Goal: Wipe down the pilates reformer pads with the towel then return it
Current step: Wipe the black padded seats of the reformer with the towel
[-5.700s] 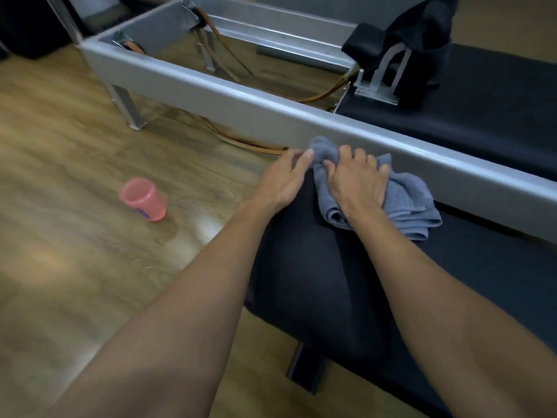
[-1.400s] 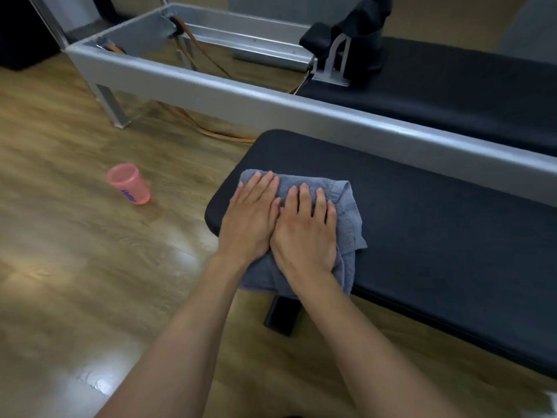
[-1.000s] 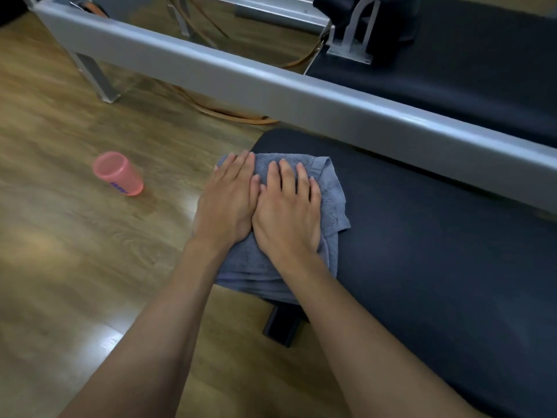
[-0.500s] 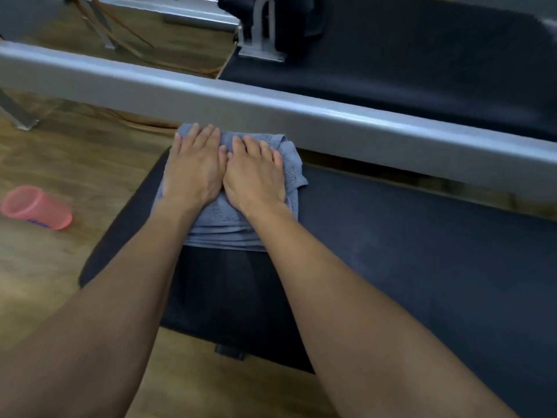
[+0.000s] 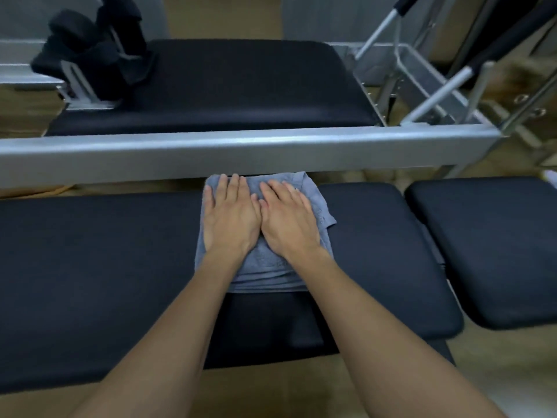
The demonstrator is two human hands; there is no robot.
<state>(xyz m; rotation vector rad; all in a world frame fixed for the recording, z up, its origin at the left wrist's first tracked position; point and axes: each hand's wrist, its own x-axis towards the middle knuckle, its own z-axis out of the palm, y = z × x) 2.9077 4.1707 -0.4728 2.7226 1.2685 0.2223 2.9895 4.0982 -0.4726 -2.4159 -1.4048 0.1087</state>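
Observation:
A folded grey-blue towel [image 5: 319, 206] lies flat on the long black pad [image 5: 90, 267] in front of me, close to the pad's far edge. My left hand [image 5: 229, 215] and my right hand [image 5: 289, 221] press on the towel side by side, palms down, fingers straight and pointing away from me. Behind the silver frame rail [image 5: 241, 149] is the black carriage pad [image 5: 241, 86] of the reformer.
A second black pad [image 5: 494, 248] sits to the right, across a narrow gap. Black shoulder rests [image 5: 90, 55] on metal brackets stand at the carriage's left end. Metal bars and a footbar [image 5: 437, 82] rise at the right end. Wooden floor shows below the pads.
Both hands have slid the towel rightward along the long pad, staying flat on it. The view has swung right, and the pink cup on the floor is out of sight.

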